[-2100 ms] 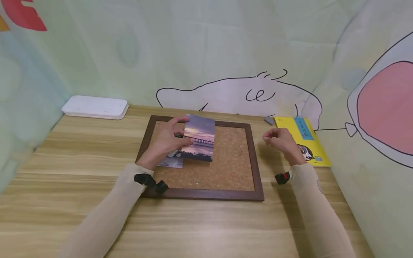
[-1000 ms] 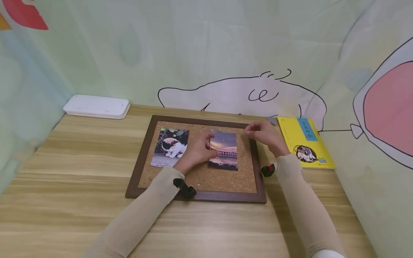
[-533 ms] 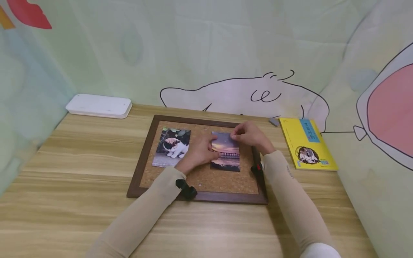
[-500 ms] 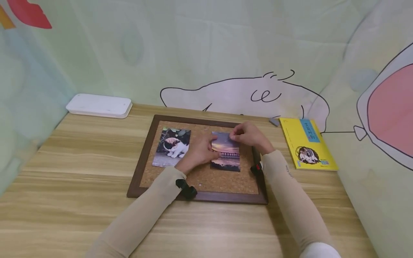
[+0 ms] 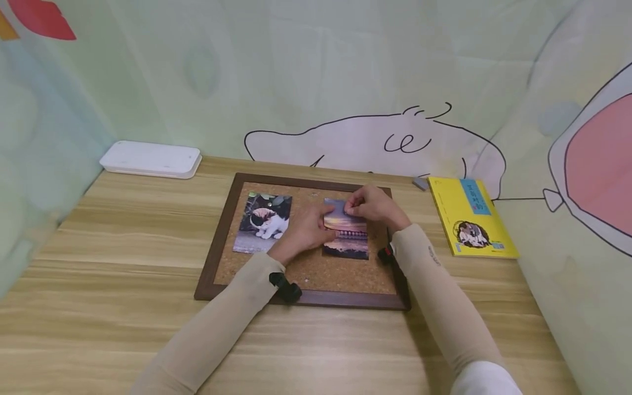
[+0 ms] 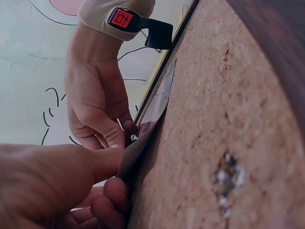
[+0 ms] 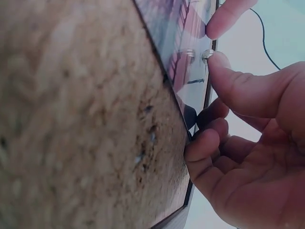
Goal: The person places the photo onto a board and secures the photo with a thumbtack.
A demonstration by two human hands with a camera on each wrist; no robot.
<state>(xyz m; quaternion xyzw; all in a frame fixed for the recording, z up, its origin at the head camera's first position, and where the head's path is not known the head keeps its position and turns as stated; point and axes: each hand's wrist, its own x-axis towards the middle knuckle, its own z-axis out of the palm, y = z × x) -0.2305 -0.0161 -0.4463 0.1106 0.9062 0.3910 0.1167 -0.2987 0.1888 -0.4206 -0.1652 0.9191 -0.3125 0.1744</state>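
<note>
A sunset photo (image 5: 346,241) lies over the right half of a cork board (image 5: 296,277) with a dark brown frame. Its left edge is gripped between thumb and index finger of my left hand (image 5: 307,226); in the left wrist view that edge curls up off the cork. At the photo's top, my right hand (image 5: 373,206) pinches a small silver thumbtack (image 7: 207,56), visible in the right wrist view against the photo's glossy face. Whether its point has entered the cork is hidden. A cat photo (image 5: 263,224) is on the board's left half, a tack near its top.
On the wooden table (image 5: 99,263), a white flat case (image 5: 150,159) sits at the back left. At the right lie a yellow book (image 5: 471,219) and a small grey block (image 5: 421,183). A printed fabric wall (image 5: 316,77) closes off the back.
My left hand has brought the sunset photo rightward and down onto the board, uncovering the cat photo. My right hand has come in from the right to the photo's top edge.
</note>
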